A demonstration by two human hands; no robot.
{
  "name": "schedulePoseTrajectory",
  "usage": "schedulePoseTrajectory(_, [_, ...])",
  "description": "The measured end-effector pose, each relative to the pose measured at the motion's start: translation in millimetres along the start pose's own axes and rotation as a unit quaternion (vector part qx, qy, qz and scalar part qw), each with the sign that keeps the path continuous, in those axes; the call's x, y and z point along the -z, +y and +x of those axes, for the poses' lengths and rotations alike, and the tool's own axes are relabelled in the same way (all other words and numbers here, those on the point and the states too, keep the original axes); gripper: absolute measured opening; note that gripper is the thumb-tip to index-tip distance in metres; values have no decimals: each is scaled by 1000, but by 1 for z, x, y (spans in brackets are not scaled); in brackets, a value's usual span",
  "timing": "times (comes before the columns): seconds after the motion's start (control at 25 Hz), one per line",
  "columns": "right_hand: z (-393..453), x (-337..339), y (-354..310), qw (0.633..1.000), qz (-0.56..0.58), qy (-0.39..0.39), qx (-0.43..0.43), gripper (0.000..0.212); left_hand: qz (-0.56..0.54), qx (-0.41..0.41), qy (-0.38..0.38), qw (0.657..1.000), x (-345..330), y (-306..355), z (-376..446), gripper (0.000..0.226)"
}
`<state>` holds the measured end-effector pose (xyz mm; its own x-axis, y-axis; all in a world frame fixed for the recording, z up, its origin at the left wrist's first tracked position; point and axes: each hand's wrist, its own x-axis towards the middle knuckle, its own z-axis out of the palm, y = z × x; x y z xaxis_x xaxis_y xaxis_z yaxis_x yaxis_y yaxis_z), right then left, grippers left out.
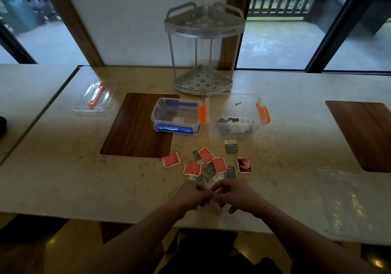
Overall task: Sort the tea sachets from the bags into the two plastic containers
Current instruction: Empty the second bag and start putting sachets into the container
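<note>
Several red sachets (219, 164) and dark green sachets (231, 147) lie loose on the marble table in front of me. Behind them stand two clear plastic containers: a shallow one with blue clips (176, 116), holding nothing I can make out, and a taller one with orange clips (233, 116) with dark sachets inside. My left hand (193, 196) and my right hand (237, 195) meet near the table's front edge, fingers pinched together on something small, pale and blurred (212, 197). What it is I cannot make out.
A clear plastic bag (347, 201) lies flat at the right. A clear lid (94, 99) with an orange clip sits far left. A metal corner rack (203, 49) stands at the back. Wooden insets (137, 125) are set into the table.
</note>
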<state>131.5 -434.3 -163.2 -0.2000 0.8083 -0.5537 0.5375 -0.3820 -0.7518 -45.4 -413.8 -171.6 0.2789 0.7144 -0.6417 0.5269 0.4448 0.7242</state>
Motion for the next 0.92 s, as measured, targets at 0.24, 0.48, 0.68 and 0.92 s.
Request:
schedulePoseTrajectory(0.24, [5,4,-8,995,89,-3,-51,28,41,-59,-49,996,11,-2,9,17])
schedulePoseTrajectory(0.48, [11,6,-12,997,57,-26,-53,20,62,-92,-88,990,22,-2,17,8])
schedulePoseTrajectory(0.68, [15,5,-13,993,86,-49,-63,24,49,-125,-133,982,30,-1,22,6])
schedulePoseTrajectory(0.92, [21,7,-11,997,56,-39,-35,17,69,-106,-137,982,36,-1,28,5])
